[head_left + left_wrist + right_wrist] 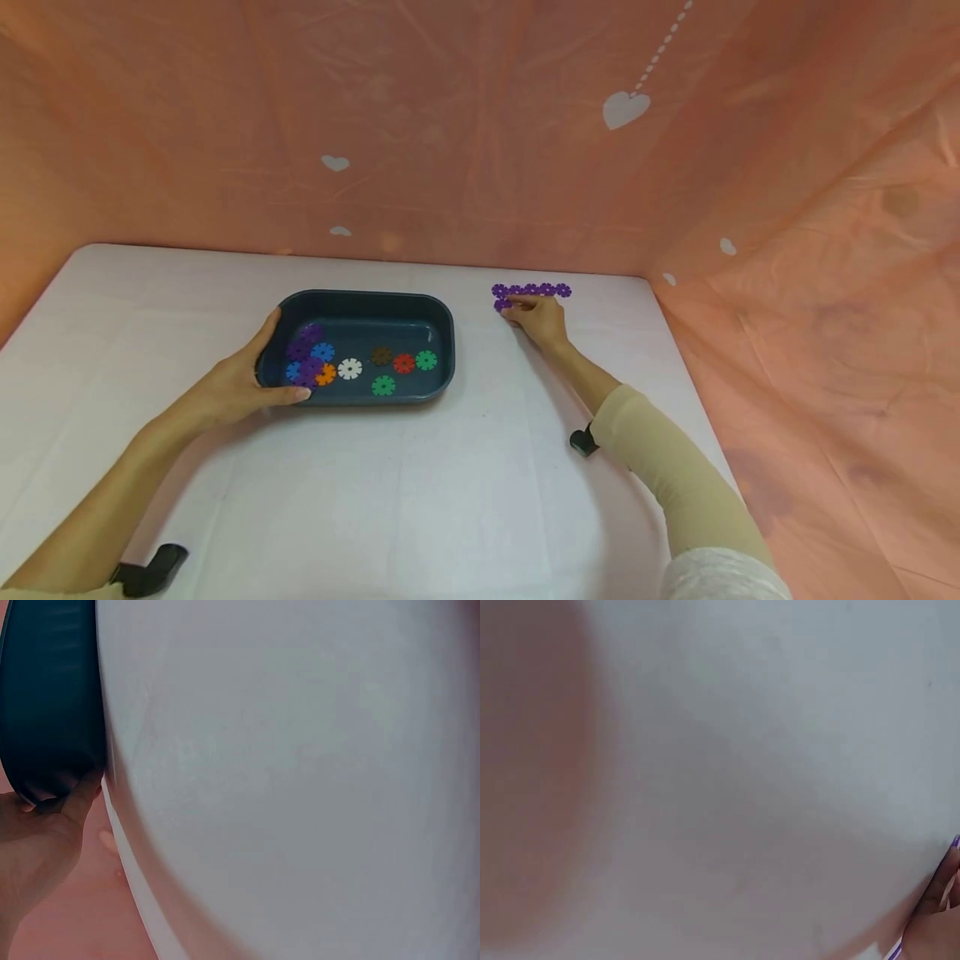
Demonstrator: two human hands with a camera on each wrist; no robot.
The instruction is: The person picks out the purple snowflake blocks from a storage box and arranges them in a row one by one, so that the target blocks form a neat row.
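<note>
Hands [240, 379] on tray [442, 333], purple discs [531, 291]

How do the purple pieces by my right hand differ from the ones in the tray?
The purple pieces on the table lie in a row beside the right hand, all one colour. The pieces in the tray lie scattered and partly piled, in purple, blue, orange, white, brown, red and green, while the left hand grips the tray. Both are flat, notched discs.

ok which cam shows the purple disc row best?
Head view: the whole purple disc row lies on the table, the right hand pinching its left end. Right wrist catches only a purple sliver at the frame edge. Left wrist shows none of it.
</note>
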